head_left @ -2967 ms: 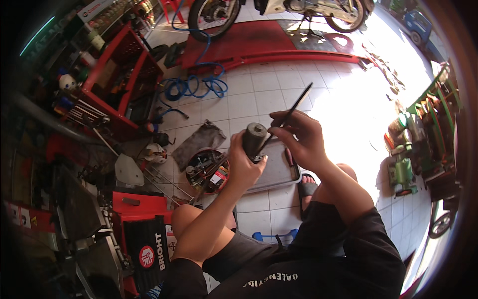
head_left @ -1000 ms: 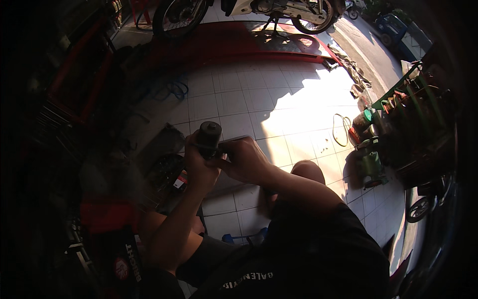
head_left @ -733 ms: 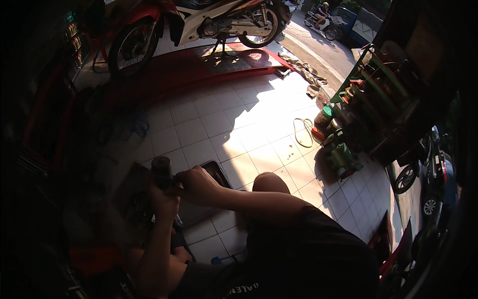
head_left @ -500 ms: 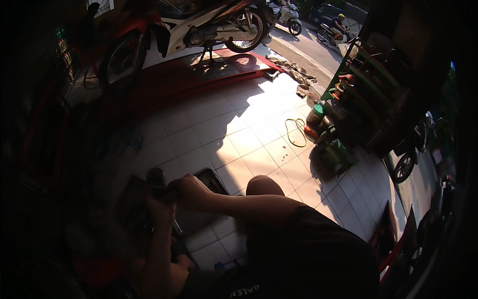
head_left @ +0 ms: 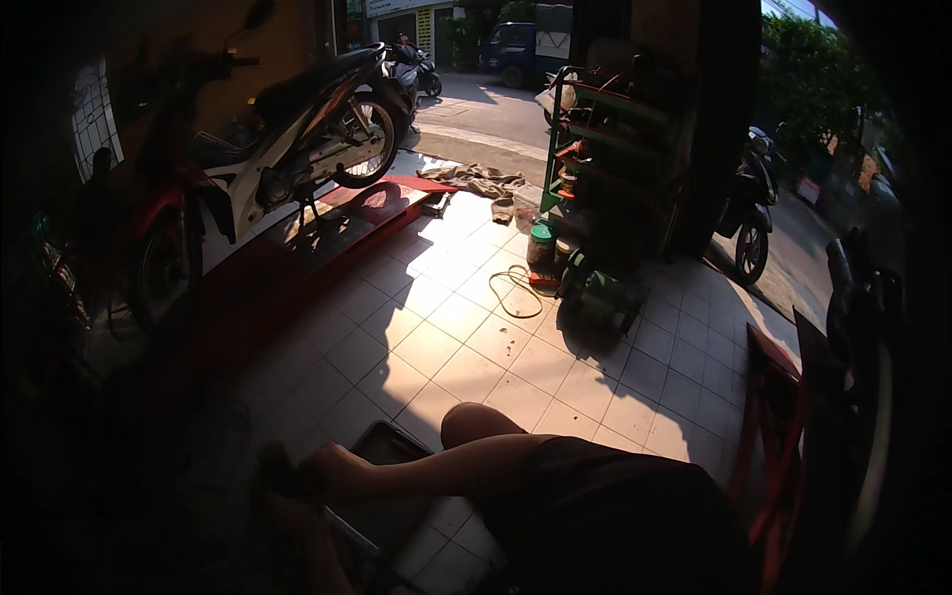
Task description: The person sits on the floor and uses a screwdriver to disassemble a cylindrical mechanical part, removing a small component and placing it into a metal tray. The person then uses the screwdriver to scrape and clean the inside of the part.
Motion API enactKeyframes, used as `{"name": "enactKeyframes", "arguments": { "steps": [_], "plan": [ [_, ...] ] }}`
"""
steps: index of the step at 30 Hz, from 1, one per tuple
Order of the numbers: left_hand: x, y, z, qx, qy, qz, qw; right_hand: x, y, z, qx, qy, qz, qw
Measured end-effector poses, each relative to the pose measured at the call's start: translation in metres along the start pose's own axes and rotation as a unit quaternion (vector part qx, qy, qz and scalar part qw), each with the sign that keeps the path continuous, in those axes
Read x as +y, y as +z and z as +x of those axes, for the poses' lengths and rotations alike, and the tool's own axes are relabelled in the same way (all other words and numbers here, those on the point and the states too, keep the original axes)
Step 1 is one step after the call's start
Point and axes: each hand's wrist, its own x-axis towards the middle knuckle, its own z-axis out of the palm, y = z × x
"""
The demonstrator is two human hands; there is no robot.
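Note:
In deep shadow at the lower left, my right hand (head_left: pixel 332 472) is closed, its fingers against a dark part (head_left: pixel 274 458) with a rounded top. What kind of part it is cannot be made out. Just below and nearer to me, my left hand (head_left: pixel 288 512) appears closed round the same dark thing; its fingers are barely visible. Beneath my right forearm lies a shallow dark tray (head_left: pixel 389 438) with a pale rim. My bent knee (head_left: pixel 474 422) shows beyond that forearm.
A motorcycle (head_left: pixel 268 169) stands on a red lift platform (head_left: pixel 342 236) at the left. Ahead are a green shelf rack (head_left: pixel 605 129), a green machine (head_left: pixel 603 299), a jar with a green lid (head_left: pixel 540 241) and a looped cord (head_left: pixel 516 293). A red metal frame (head_left: pixel 769 426) rises at the right.
The view has tilted up and turned, so more of the street shows and the hands sit lower in it. Both hands stay together at the dark part.

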Motion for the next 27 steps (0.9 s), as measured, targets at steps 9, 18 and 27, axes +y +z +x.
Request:
{"name": "enactKeyframes", "arguments": {
  "steps": [9, 18, 27],
  "plan": [
    [-0.023, 0.006, -0.006, -0.042, -0.372, -0.529, 0.761, 0.033, 0.018, 0.005, 0.033, -0.038, -0.013, 0.999],
    [0.022, -0.019, 0.010, 0.039, 0.090, 0.185, 0.978, 0.020, 0.021, 0.007, 0.030, 0.059, 0.043, 0.997],
    [-0.010, -0.036, 0.001, -0.066, -0.351, -0.227, 0.906, 0.052, 0.018, 0.023, 0.103, 0.131, 0.130, 0.977]
  ]
}}
